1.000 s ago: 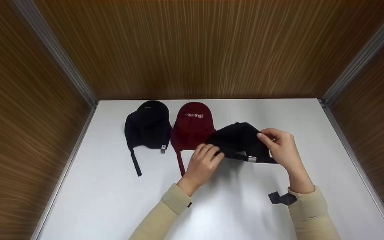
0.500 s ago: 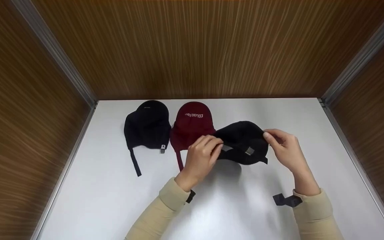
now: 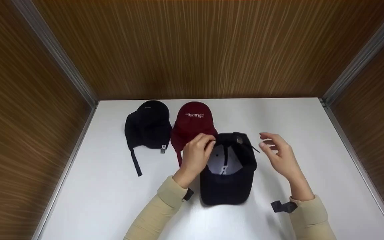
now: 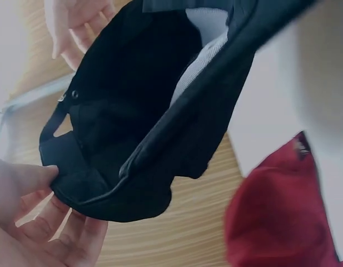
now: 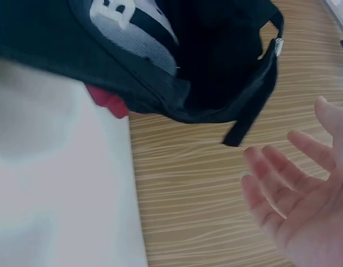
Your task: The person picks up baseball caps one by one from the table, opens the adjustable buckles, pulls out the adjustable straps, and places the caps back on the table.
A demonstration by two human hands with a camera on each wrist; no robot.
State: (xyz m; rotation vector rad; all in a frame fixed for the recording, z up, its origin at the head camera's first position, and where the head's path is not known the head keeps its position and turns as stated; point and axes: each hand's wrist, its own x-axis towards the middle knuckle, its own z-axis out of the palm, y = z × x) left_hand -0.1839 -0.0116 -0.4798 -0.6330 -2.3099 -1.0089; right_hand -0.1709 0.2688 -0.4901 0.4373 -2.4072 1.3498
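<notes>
A black baseball cap [image 3: 227, 188] hangs in front of me in the head view, its brim toward me and its inside showing a grey lining with a white letter. My left hand [image 3: 195, 155] pinches its back edge; in the left wrist view the thumb lies on the cap's inner band [image 4: 65, 158]. To the right, my right hand [image 3: 280, 153] is apart from the cap, fingers loosely bent and holding nothing. The right wrist view shows the strap's loose end [image 5: 238, 130] near those fingers. Behind the left hand lies a red cap [image 3: 193, 125] with white lettering.
A dark navy cap [image 3: 148, 128] lies left of the red one, its strap [image 3: 136, 163] trailing toward me. The white table [image 3: 95, 200] is bounded by wood-grain panels [image 3: 205, 50] at the back and both sides.
The black cap has turned over, so its brim now points toward me and its inside shows. My right hand has let go of it; my left hand still holds it.
</notes>
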